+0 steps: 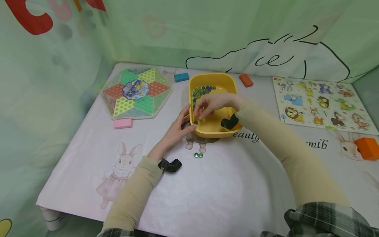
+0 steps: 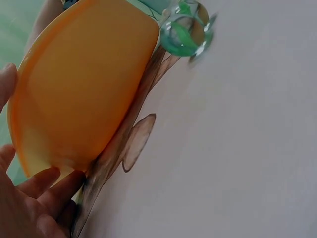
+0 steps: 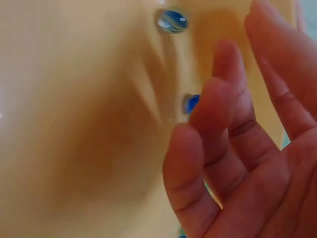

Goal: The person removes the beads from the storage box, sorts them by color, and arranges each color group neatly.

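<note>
A yellow plastic basin (image 1: 217,134) stands on the table with many blue and green marbles (image 1: 199,92) gathered along its left side. My left hand (image 1: 178,125) holds its near left corner, thumb at the rim and fingers against the outer wall, low down in the left wrist view. Inside the basin, my right hand (image 1: 211,103) hovers low with bent, spread fingers; in the right wrist view nothing shows between them. Close by lies a blue-swirled marble (image 3: 172,21) on the basin floor. Two clear green marbles (image 1: 198,155) rest on the tablecloth in front of the basin.
A hexagonal Chinese checkers board (image 1: 136,90) lies at the left, with a pink block (image 1: 122,123) before it. Blue (image 1: 181,77) and red-orange (image 1: 246,80) blocks flank the basin. Rightward are an animal puzzle board (image 1: 322,102) and an orange block (image 1: 367,148). A curtain hangs behind.
</note>
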Demonstrator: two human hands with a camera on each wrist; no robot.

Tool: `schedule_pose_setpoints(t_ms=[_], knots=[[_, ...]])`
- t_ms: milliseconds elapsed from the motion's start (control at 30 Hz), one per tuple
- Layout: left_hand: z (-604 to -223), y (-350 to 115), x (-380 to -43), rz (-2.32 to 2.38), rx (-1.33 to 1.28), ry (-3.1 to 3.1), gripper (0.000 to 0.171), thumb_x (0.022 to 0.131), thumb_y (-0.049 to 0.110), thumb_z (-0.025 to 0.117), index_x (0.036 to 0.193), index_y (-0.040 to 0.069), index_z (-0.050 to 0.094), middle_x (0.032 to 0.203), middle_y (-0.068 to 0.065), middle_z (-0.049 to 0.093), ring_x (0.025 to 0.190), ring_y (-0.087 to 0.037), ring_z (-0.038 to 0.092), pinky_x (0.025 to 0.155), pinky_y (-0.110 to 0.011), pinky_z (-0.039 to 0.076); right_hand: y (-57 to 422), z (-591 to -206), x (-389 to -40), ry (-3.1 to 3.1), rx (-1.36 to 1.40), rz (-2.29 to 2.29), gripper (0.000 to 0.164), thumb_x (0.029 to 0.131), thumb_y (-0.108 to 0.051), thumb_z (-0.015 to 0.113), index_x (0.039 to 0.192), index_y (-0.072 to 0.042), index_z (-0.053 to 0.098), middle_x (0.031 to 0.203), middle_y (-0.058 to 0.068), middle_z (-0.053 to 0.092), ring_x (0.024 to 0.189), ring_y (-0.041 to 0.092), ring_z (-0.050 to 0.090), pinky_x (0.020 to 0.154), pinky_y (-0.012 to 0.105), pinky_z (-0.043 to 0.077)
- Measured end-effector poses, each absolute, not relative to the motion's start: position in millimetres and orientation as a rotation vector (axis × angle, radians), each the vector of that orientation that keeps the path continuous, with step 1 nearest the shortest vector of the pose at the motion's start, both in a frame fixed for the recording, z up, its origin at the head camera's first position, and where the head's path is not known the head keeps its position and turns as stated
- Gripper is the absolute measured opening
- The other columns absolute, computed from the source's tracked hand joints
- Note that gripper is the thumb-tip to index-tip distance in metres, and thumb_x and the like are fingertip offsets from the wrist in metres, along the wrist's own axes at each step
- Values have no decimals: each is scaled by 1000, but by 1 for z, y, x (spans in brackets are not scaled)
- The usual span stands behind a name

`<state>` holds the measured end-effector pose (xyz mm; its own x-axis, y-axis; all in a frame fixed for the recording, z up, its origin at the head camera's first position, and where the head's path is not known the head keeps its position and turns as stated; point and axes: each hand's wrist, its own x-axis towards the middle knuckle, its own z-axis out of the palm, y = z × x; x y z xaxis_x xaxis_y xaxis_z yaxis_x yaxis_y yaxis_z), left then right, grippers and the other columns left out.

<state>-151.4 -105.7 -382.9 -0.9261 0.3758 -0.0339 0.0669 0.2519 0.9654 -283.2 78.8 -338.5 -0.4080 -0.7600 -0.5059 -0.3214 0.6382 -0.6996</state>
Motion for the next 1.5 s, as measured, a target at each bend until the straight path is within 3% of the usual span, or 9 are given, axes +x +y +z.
schedule_pose_setpoints(t_ms=[233,500,900,1267,1500], knots=[[-405,-106,-164,1738,412,2276,76,92,23,56,150,28,7,153,-9,21,135,-27,31,111,-45,23,72,-347,-279,2008,-874,-535,21,87,-14,64,107,-7,64,77,1,54,55,12,45,53,20,40],[-417,-107,-167,1742,421,2313,75,92,26,57,147,38,8,152,-5,22,134,-25,34,110,-45,26,65,-354,-275,2027,-864,-513,19,86,-12,64,103,-4,63,72,0,52,53,10,43,51,20,38],[-416,-107,-166,1756,425,2300,74,91,30,57,147,39,9,153,-6,21,134,-26,33,110,-45,26,67,-347,-275,2074,-881,-484,16,85,-15,66,97,-5,64,73,-1,53,55,10,44,51,20,38],[-417,-107,-166,1763,421,2290,75,92,26,57,147,39,9,153,-1,22,134,-24,35,110,-44,26,78,-314,-264,2189,-924,-546,14,86,-22,66,96,-11,64,79,3,56,61,16,48,54,25,44],[-406,-106,-161,1764,412,2253,75,92,21,56,149,29,7,154,-5,19,135,-27,32,111,-46,24,88,-296,-243,2253,-916,-638,16,86,-21,66,98,-10,63,78,5,56,62,23,50,56,31,46]])
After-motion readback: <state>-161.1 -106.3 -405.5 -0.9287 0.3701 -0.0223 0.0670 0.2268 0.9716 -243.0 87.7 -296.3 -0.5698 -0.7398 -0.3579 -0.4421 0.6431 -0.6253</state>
